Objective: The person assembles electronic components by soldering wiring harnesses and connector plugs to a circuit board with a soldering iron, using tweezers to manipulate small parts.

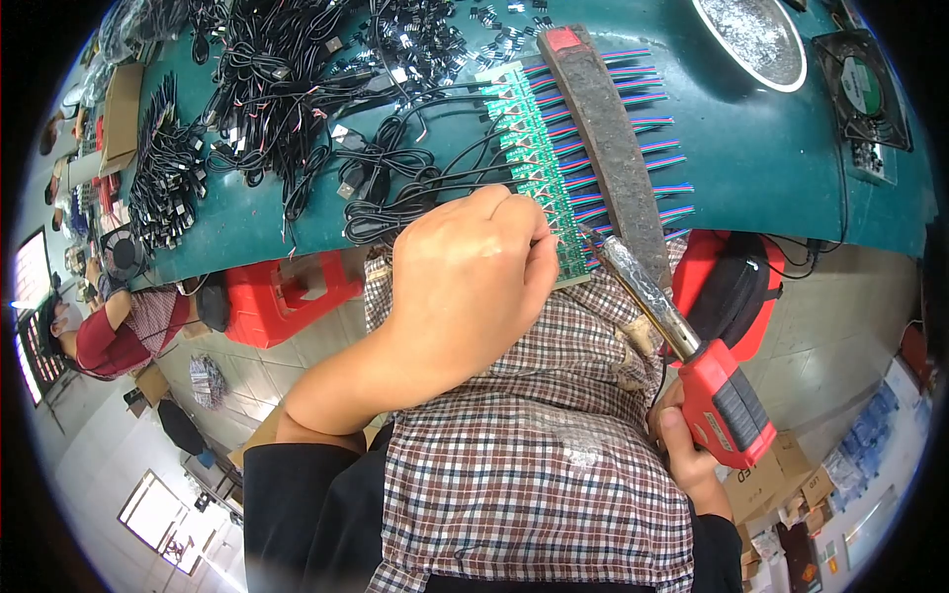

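My left hand (470, 282) is closed in a pinch at the near part of a panel of green circuit boards (531, 148). Whatever its fingers hold is hidden from view. Wrapped round a red and black soldering gun (732, 410), my right hand (684, 450) sits low on the right. The gun's metal barrel slants up and left, its tip close to the panel's right edge, near my left fingers. Black cables run into the panel's left side. Thin multicoloured wires (674, 188) stick out on its right, under a heavy grey bar (605, 128) laid across them.
Bundles of black USB cables (267, 89) cover the left of the green table (751, 188), with small black connectors beyond. A metal bowl (756, 40) and a small fan (862, 89) stand at the far right. Red stools (282, 301) are below the edge; another person sits at left.
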